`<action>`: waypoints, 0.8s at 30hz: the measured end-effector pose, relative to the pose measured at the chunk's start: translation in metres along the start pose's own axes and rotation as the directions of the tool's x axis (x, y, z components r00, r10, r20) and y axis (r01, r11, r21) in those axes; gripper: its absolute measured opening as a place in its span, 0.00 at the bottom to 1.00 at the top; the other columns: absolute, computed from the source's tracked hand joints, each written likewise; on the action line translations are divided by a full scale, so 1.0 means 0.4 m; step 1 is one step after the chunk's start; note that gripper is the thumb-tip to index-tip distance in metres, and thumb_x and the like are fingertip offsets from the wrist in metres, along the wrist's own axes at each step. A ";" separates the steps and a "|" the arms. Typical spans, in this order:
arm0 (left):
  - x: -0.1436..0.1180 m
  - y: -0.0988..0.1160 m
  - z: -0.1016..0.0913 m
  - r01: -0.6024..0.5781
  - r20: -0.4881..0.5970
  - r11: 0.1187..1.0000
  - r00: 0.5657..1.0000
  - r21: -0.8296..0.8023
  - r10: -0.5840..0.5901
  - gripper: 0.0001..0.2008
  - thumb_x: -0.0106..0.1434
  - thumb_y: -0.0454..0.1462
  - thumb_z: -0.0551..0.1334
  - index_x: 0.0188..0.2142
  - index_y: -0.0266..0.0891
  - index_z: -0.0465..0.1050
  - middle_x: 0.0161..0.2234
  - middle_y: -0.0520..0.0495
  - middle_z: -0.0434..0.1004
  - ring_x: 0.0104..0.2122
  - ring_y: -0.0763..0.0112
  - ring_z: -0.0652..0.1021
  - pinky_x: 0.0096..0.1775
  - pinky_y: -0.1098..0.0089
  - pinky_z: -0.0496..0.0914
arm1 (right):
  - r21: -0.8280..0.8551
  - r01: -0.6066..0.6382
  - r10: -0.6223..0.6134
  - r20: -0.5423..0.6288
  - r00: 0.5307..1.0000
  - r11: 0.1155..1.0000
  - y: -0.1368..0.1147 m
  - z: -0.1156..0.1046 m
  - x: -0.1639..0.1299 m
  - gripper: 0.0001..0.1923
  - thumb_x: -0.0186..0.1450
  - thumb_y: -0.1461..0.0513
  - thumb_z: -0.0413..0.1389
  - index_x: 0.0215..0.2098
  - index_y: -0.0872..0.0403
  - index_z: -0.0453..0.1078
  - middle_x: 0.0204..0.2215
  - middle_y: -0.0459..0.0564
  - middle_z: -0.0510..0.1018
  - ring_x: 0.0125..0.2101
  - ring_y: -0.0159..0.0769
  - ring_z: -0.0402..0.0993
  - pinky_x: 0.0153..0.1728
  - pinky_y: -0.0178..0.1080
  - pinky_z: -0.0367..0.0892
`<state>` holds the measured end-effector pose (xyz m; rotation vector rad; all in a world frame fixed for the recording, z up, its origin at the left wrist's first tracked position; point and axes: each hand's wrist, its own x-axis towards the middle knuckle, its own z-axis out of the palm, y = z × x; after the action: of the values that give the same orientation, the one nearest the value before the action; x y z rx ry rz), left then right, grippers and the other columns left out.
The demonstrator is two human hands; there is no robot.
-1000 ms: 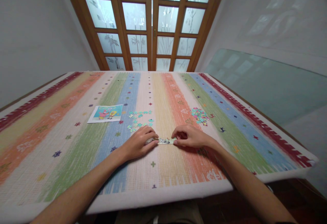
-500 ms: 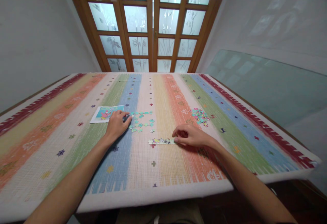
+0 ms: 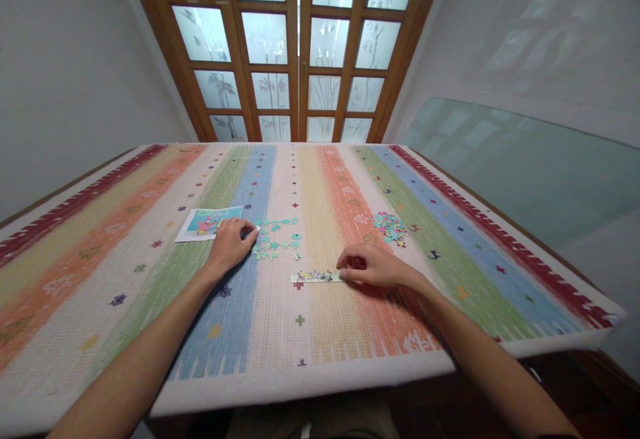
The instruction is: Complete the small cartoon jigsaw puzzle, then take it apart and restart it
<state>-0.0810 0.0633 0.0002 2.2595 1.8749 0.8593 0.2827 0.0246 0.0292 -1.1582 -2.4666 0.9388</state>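
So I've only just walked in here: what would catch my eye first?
The striped rug covering the whole table, with wooden glass-paned doors behind it. On it, the left hand rests at a scatter of teal puzzle pieces beside a cartoon picture card, while the right hand touches a short joined strip of pieces.

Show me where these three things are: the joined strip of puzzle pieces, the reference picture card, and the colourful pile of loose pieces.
joined strip of puzzle pieces point(image 3: 316, 277), head view, middle of the strip.
reference picture card point(image 3: 206, 222), head view, its printed face, left of the left hand.
colourful pile of loose pieces point(image 3: 391, 227), head view, centre of the heap.
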 end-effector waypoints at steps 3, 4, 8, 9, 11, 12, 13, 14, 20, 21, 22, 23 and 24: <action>-0.001 0.011 -0.008 0.038 -0.001 0.997 0.999 -0.064 -0.038 0.08 0.61 0.42 0.61 0.31 0.41 0.74 0.32 0.45 0.78 0.36 0.57 0.76 0.46 0.57 0.70 | -0.006 0.003 -0.003 -0.001 1.000 1.000 0.002 0.002 0.000 0.05 0.65 0.62 0.61 0.37 0.56 0.78 0.27 0.49 0.79 0.27 0.33 0.71 0.29 0.36 0.63; -0.001 0.016 -0.011 0.052 0.001 0.995 0.999 -0.085 -0.052 0.07 0.61 0.42 0.61 0.31 0.41 0.73 0.32 0.45 0.78 0.36 0.57 0.77 0.45 0.58 0.70 | -0.009 0.005 -0.005 -0.002 1.000 1.000 0.003 0.002 0.000 0.05 0.65 0.62 0.61 0.37 0.55 0.78 0.28 0.49 0.79 0.27 0.33 0.71 0.30 0.36 0.64; -0.006 0.036 -0.025 0.089 -0.003 0.978 0.996 -0.189 -0.091 0.08 0.61 0.43 0.60 0.32 0.41 0.73 0.33 0.46 0.80 0.34 0.60 0.78 0.43 0.61 0.72 | -0.009 0.011 -0.011 -0.002 1.000 1.000 0.006 0.003 -0.001 0.05 0.65 0.62 0.61 0.37 0.55 0.78 0.28 0.49 0.79 0.28 0.34 0.72 0.30 0.37 0.64; -0.008 0.041 -0.028 0.094 -0.001 0.971 0.995 -0.221 -0.097 0.09 0.61 0.44 0.60 0.33 0.41 0.74 0.33 0.47 0.81 0.33 0.61 0.78 0.41 0.62 0.72 | -0.009 0.012 -0.012 0.000 1.000 1.000 0.007 0.003 -0.001 0.05 0.65 0.62 0.61 0.37 0.55 0.78 0.27 0.49 0.79 0.27 0.34 0.71 0.30 0.37 0.64; -0.011 0.052 -0.034 0.097 0.014 0.952 0.995 -0.292 -0.097 0.12 0.61 0.46 0.61 0.35 0.41 0.74 0.34 0.47 0.81 0.30 0.64 0.77 0.38 0.64 0.72 | -0.007 0.017 -0.017 0.004 1.000 1.000 0.008 0.002 -0.002 0.05 0.64 0.62 0.62 0.37 0.56 0.78 0.27 0.49 0.78 0.27 0.33 0.71 0.30 0.37 0.64; -0.013 0.057 -0.036 0.091 0.027 0.941 0.996 -0.327 -0.087 0.13 0.61 0.47 0.61 0.36 0.41 0.75 0.35 0.46 0.81 0.30 0.64 0.77 0.37 0.64 0.72 | -0.005 0.019 -0.019 0.005 1.000 1.000 0.009 0.002 -0.002 0.05 0.64 0.62 0.62 0.37 0.56 0.78 0.27 0.49 0.78 0.27 0.33 0.71 0.30 0.37 0.64; -0.015 0.062 -0.039 0.077 0.040 0.930 0.997 -0.360 -0.067 0.14 0.61 0.47 0.61 0.37 0.41 0.75 0.36 0.46 0.82 0.30 0.64 0.77 0.37 0.64 0.73 | 0.000 0.020 -0.020 0.009 1.000 1.000 0.010 0.002 -0.002 0.06 0.63 0.62 0.63 0.38 0.56 0.78 0.27 0.48 0.78 0.27 0.33 0.71 0.30 0.37 0.63; -0.017 0.068 -0.041 0.057 0.053 0.919 0.998 -0.389 -0.040 0.14 0.61 0.48 0.61 0.38 0.41 0.76 0.36 0.45 0.82 0.31 0.64 0.78 0.38 0.63 0.73 | 0.008 0.020 -0.020 0.013 1.000 1.000 0.012 0.002 -0.002 0.06 0.62 0.62 0.63 0.38 0.56 0.78 0.27 0.48 0.77 0.27 0.33 0.70 0.30 0.36 0.63; -0.031 0.094 -0.053 -0.031 0.161 0.861 0.978 -0.508 0.130 0.16 0.64 0.47 0.60 0.41 0.42 0.81 0.40 0.42 0.83 0.39 0.60 0.80 0.44 0.60 0.74 | 0.027 0.023 -0.024 0.028 0.999 0.999 0.016 0.003 -0.004 0.10 0.57 0.63 0.68 0.38 0.55 0.78 0.27 0.46 0.76 0.27 0.32 0.69 0.29 0.36 0.63; -0.033 0.097 -0.055 -0.018 0.194 0.852 0.971 -0.523 0.139 0.16 0.63 0.47 0.60 0.43 0.42 0.81 0.40 0.42 0.84 0.39 0.61 0.81 0.44 0.59 0.74 | 0.019 0.027 -0.027 0.034 0.999 0.999 0.016 0.003 -0.004 0.10 0.57 0.63 0.68 0.38 0.55 0.78 0.27 0.46 0.76 0.27 0.32 0.69 0.29 0.36 0.63; -0.035 0.100 -0.057 -0.003 0.229 0.848 0.962 -0.531 0.147 0.17 0.63 0.47 0.61 0.43 0.41 0.81 0.40 0.42 0.84 0.38 0.61 0.81 0.44 0.59 0.75 | 0.012 0.030 -0.031 0.039 0.999 0.999 0.016 0.002 -0.004 0.09 0.58 0.63 0.67 0.38 0.54 0.78 0.28 0.46 0.76 0.27 0.32 0.69 0.29 0.36 0.63; -0.038 0.102 -0.058 0.010 0.263 0.847 0.952 -0.532 0.154 0.17 0.63 0.47 0.61 0.43 0.41 0.81 0.39 0.41 0.84 0.38 0.61 0.81 0.43 0.59 0.75 | 0.006 0.034 -0.034 0.041 0.999 0.999 0.015 0.001 -0.004 0.09 0.58 0.63 0.67 0.38 0.54 0.78 0.28 0.47 0.76 0.27 0.32 0.69 0.30 0.36 0.63; -0.040 0.104 -0.059 0.019 0.293 0.848 0.942 -0.530 0.162 0.16 0.63 0.48 0.61 0.42 0.41 0.81 0.39 0.41 0.84 0.38 0.60 0.81 0.43 0.59 0.74 | 0.002 0.037 -0.037 0.042 0.998 0.999 0.015 0.001 -0.004 0.08 0.59 0.63 0.67 0.37 0.54 0.78 0.28 0.47 0.76 0.28 0.33 0.70 0.30 0.36 0.63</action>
<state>-0.0569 0.0316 0.0312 1.9787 1.2248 0.8167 0.2871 0.0262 0.0251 -1.0990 -2.5112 0.9637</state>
